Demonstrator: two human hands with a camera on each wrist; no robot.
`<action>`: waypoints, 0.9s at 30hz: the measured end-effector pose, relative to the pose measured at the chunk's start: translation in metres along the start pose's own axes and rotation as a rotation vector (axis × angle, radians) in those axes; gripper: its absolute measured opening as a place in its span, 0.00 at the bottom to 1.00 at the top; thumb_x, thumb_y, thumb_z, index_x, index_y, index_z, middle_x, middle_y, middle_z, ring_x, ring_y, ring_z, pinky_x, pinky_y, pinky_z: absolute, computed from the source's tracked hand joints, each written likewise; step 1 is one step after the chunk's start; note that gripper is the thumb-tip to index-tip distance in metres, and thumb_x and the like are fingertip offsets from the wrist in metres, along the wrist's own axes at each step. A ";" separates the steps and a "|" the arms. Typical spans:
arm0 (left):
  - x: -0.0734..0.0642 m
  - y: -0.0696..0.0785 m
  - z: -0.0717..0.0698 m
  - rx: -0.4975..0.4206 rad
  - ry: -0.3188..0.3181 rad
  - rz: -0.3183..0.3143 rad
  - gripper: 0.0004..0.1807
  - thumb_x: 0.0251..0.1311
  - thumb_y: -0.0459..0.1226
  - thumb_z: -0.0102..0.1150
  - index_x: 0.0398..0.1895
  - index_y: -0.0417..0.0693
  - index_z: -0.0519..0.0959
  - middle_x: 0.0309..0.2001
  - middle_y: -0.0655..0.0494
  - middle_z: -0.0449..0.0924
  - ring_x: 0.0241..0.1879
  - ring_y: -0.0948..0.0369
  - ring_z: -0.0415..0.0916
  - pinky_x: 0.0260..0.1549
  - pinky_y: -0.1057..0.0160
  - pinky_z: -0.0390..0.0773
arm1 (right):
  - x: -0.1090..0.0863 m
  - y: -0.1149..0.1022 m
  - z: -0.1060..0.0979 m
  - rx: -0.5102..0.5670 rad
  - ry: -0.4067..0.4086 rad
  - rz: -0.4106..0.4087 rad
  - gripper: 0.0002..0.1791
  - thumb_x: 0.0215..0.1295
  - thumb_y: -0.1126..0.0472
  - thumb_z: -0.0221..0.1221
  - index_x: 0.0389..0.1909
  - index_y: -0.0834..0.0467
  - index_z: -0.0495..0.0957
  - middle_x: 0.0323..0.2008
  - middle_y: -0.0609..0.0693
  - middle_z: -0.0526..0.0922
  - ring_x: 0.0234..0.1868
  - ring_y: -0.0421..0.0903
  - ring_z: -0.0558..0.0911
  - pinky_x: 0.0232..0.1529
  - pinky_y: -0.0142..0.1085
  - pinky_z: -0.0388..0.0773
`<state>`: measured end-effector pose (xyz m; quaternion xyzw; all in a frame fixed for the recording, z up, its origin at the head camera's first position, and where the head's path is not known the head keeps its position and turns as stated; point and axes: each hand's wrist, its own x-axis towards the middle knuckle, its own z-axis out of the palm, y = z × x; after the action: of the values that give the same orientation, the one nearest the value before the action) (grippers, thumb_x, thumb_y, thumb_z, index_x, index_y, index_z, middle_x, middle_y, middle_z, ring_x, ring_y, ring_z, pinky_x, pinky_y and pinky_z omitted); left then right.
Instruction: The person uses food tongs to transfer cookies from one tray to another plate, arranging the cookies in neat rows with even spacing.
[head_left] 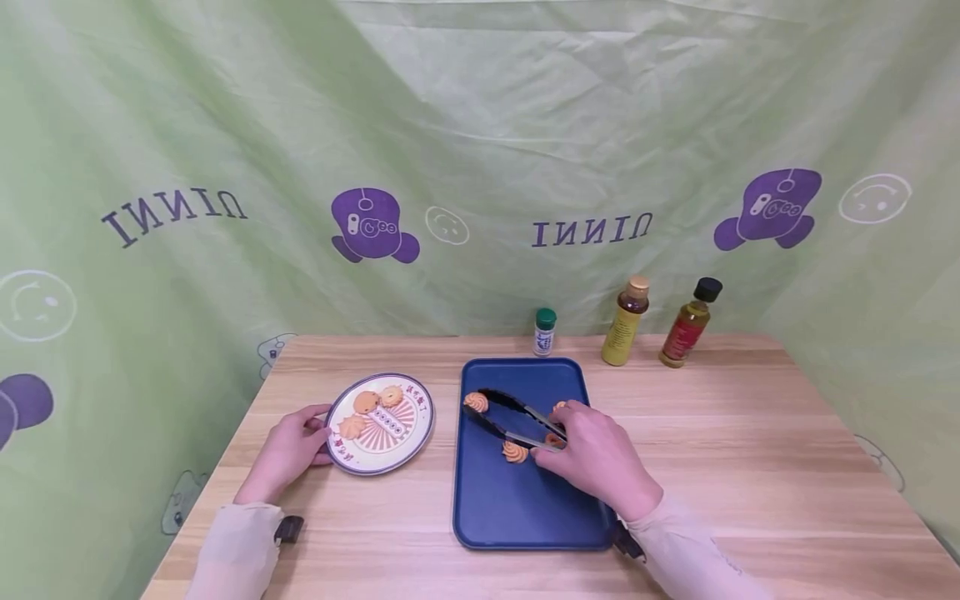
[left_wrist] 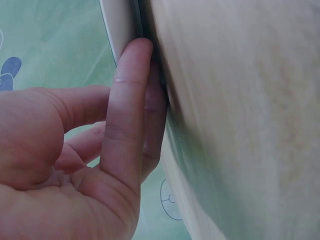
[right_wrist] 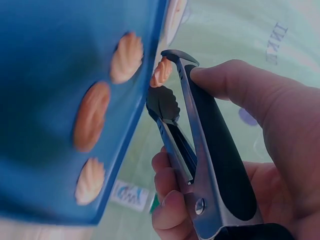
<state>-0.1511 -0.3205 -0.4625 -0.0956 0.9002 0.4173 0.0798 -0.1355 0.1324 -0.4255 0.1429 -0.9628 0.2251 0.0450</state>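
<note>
My left hand (head_left: 288, 446) holds the left rim of a round white plate (head_left: 412, 433) with a blue edge; in the left wrist view its fingers (left_wrist: 125, 100) lie along the rim, close to the tabletop. Three cookies (head_left: 366, 402) lie on the plate's left and upper part. My right hand (head_left: 603, 458) grips black and metal tongs (right_wrist: 210, 155), thumb on one arm and fingers around the other. Between the spread tong tips sits a swirled cookie (head_left: 476, 402) at the left side of the blue tray (head_left: 517, 508). Another swirled cookie (head_left: 514, 452) lies below the tongs; two more are partly hidden by the hand.
Behind the tray stands a small green-capped shaker (head_left: 544, 333). To its right are a yellow-labelled bottle (head_left: 624, 329) and a red-labelled bottle (head_left: 686, 329) with a black cap. A green printed curtain (head_left: 480, 125) hangs behind the wooden table (head_left: 720, 467).
</note>
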 end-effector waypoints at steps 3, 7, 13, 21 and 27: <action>0.001 0.000 0.001 0.012 0.001 0.001 0.30 0.83 0.30 0.52 0.83 0.29 0.66 0.59 0.32 0.76 0.42 0.57 0.84 0.35 0.64 0.95 | 0.005 -0.012 0.004 0.012 -0.008 -0.018 0.20 0.56 0.50 0.79 0.43 0.60 0.90 0.31 0.46 0.79 0.28 0.42 0.74 0.26 0.34 0.74; 0.001 0.000 0.001 0.025 0.000 -0.003 0.30 0.83 0.30 0.53 0.83 0.30 0.66 0.60 0.32 0.75 0.42 0.57 0.84 0.35 0.65 0.95 | 0.011 -0.030 0.011 0.012 0.001 -0.058 0.23 0.55 0.49 0.80 0.44 0.61 0.91 0.32 0.46 0.81 0.29 0.43 0.74 0.27 0.35 0.74; 0.001 0.001 0.001 0.025 -0.007 0.006 0.30 0.84 0.31 0.53 0.83 0.29 0.65 0.60 0.31 0.76 0.41 0.57 0.84 0.35 0.64 0.95 | 0.021 -0.058 0.029 0.010 0.003 -0.147 0.20 0.56 0.49 0.79 0.43 0.59 0.91 0.33 0.45 0.82 0.27 0.40 0.74 0.24 0.32 0.74; 0.000 0.002 0.000 0.003 -0.010 0.012 0.30 0.84 0.30 0.52 0.83 0.28 0.64 0.60 0.31 0.75 0.41 0.58 0.85 0.36 0.62 0.96 | 0.037 -0.091 0.053 -0.022 -0.015 -0.197 0.22 0.57 0.44 0.80 0.41 0.57 0.90 0.30 0.44 0.78 0.27 0.42 0.74 0.22 0.33 0.72; 0.000 0.002 0.000 0.005 -0.002 0.020 0.29 0.83 0.29 0.53 0.82 0.28 0.65 0.59 0.31 0.76 0.42 0.58 0.85 0.36 0.63 0.96 | 0.041 -0.103 0.068 -0.076 -0.001 -0.216 0.19 0.56 0.45 0.80 0.34 0.55 0.87 0.29 0.43 0.76 0.26 0.41 0.72 0.20 0.34 0.70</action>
<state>-0.1514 -0.3187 -0.4612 -0.0860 0.9021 0.4159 0.0770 -0.1462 0.0037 -0.4365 0.2440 -0.9496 0.1823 0.0737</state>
